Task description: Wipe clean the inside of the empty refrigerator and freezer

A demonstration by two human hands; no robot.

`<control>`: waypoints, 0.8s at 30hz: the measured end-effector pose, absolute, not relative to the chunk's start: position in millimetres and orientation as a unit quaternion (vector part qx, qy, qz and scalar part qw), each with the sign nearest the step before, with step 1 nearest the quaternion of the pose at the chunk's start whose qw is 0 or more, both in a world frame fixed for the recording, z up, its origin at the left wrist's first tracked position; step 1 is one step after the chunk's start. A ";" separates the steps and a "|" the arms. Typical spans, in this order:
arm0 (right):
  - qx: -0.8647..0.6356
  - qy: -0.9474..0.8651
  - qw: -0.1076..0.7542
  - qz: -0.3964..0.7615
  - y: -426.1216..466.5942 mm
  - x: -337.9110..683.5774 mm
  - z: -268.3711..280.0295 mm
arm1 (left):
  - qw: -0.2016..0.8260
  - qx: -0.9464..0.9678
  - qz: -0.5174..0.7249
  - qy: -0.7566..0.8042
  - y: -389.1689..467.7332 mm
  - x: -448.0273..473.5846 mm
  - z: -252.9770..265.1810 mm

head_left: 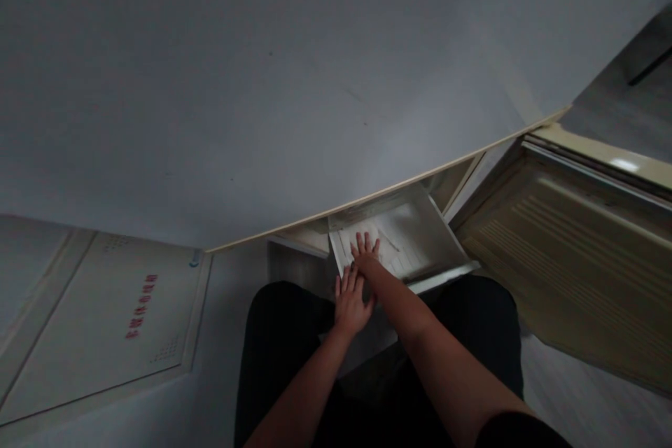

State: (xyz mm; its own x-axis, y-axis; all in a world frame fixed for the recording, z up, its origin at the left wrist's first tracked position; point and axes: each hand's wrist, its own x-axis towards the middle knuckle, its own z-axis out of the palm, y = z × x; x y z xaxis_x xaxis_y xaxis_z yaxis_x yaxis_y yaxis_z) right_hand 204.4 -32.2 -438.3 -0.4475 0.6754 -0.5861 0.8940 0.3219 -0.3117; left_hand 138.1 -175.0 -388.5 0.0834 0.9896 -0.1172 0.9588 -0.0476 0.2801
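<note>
A whitish drawer (414, 245) juts out below the light-coloured panel, between my knees. My right hand (366, 252) reaches over the drawer's left part with its fingers spread. Whether its fingertips touch the drawer bottom, I cannot tell. Just nearer to me, my left hand (351, 304) lies by the front left corner of the drawer, back upward and fingers stretched out. Its fingertips come close to my right wrist. Nothing shows in either hand. Faint lines and dark marks run across the drawer's bottom.
A large pale panel (315, 84) with a cream edge overhangs the drawer. To the right hangs an opened door (577, 252) with a ribbed yellowish inner side. On the left wall sits a white cover (115, 315) with red lettering. My dark-clad legs (283, 350) flank the drawer.
</note>
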 end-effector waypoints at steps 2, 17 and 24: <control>0.511 0.782 0.184 -0.305 -29.9 218.4 -440.4 | 0.125 0.723 0.062 0.677 -175.6 138.9 -389.2; 0.608 0.691 0.240 -0.309 -13.2 284.5 -434.4 | 0.086 0.727 0.089 0.675 -176.5 137.6 -397.2; 0.353 0.826 0.245 -0.364 -50.2 224.6 -436.3 | 0.101 0.718 0.100 0.682 -176.0 137.5 -398.6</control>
State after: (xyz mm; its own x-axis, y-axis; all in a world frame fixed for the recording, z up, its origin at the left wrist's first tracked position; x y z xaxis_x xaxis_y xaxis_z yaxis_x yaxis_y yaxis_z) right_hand 224.6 -50.2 -436.3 -0.6307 0.4054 -0.6617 0.7618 0.4859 -0.4284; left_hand 137.5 -176.0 -398.6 0.0506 0.9987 0.0054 0.9582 -0.0501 0.2818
